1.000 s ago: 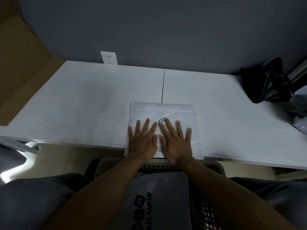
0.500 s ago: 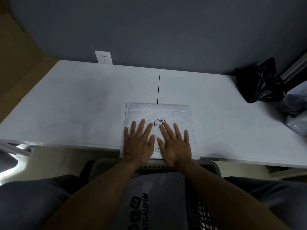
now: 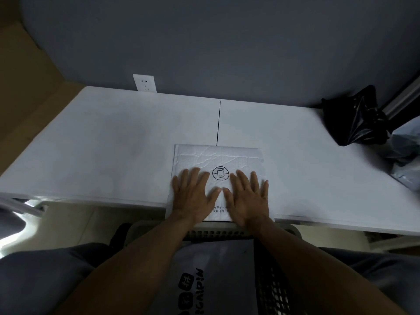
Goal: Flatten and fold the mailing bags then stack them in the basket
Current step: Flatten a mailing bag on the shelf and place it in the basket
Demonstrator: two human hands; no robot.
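A white padded mailing bag (image 3: 217, 156) with a round black logo lies flat at the near edge of the white table (image 3: 109, 144). My left hand (image 3: 193, 196) presses on its left half with fingers spread and straight. On the right half my right hand (image 3: 246, 198) presses flat the same way. The logo shows between the two hands. Below the table edge, on my lap, sits a grey slatted basket (image 3: 275, 289) holding a grey mailing bag (image 3: 211, 278) with black print.
A crumpled black plastic bag (image 3: 355, 119) lies at the table's far right corner, with grey mailing bags (image 3: 406, 160) beside it at the right edge. A wall socket (image 3: 144, 83) is on the grey wall behind. A seam line (image 3: 218, 122) runs down the tabletop.
Both hands have slid apart over the white bag, from side by side at its middle toward its left and right halves, uncovering the logo.
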